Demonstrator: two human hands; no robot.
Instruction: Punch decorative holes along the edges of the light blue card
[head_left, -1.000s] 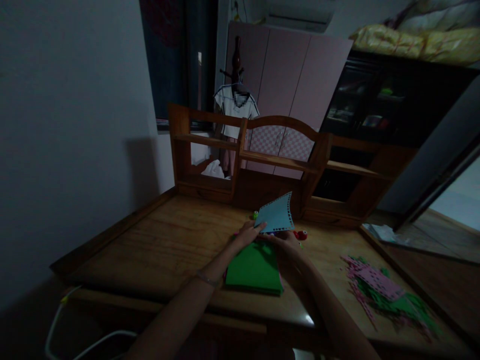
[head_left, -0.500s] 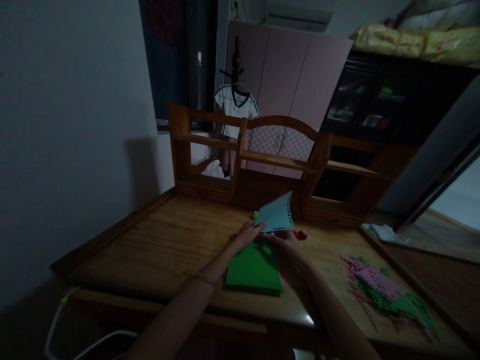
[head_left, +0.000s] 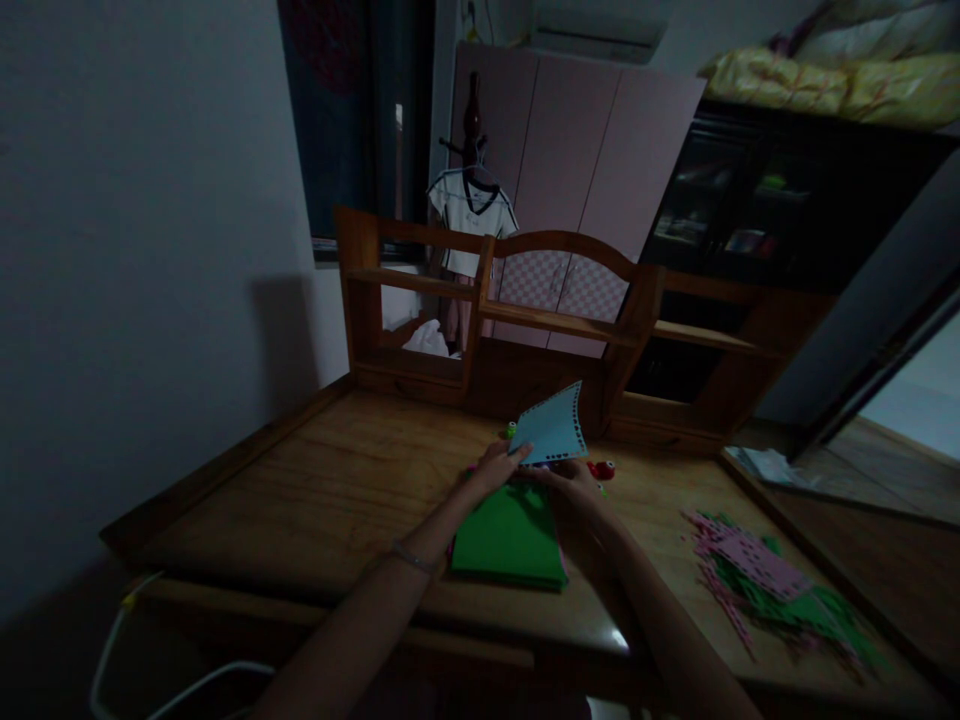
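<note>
My left hand [head_left: 504, 464] pinches the left lower corner of a light blue sheet of paper [head_left: 553, 425], which is tilted up and has a row of small punched shapes along its edges. At the sheet's lower edge, my right hand [head_left: 574, 482] has its fingers bent around something mostly hidden; a bit of purple shows there. Under both hands lies a stack of green paper [head_left: 510, 545] with pink at its sides. A red piece with a white-and-dark dot [head_left: 602, 470] sits just right of my right hand. A small green piece [head_left: 511, 430] shows behind my left hand.
Pink and green punched paper scraps [head_left: 765, 575] lie in a heap at the desk's right. A wooden shelf unit [head_left: 559, 318] stands along the back of the wooden desk [head_left: 322, 480]. A white wall borders the left, and a white cable [head_left: 112, 650] hangs at the front left.
The light blue sheet has shifted very slightly at its upper tip. Both hands stay in the same place.
</note>
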